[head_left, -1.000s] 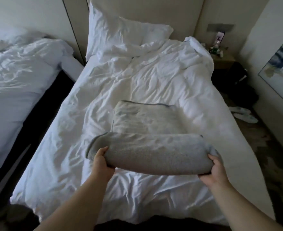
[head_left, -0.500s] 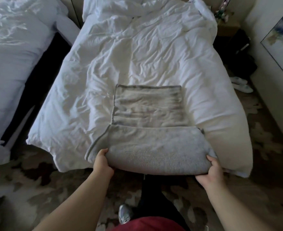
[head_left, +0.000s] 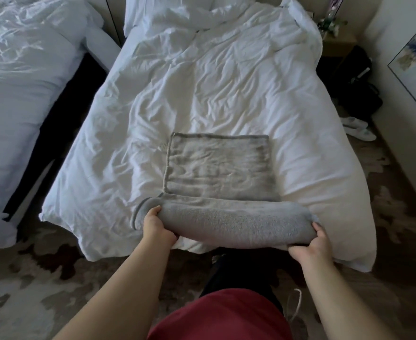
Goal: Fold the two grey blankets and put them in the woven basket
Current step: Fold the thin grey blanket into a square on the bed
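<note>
Our left hand and right hand each grip the grey blanket; we should lay its raised fold evenly forward.

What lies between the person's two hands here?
In the head view, a thick fold of grey blanket spans from the left hand to the right hand, gripped at both ends.

Grey blanket; white duvet; red shirt; brown-and-beige blotched carpet.
</note>
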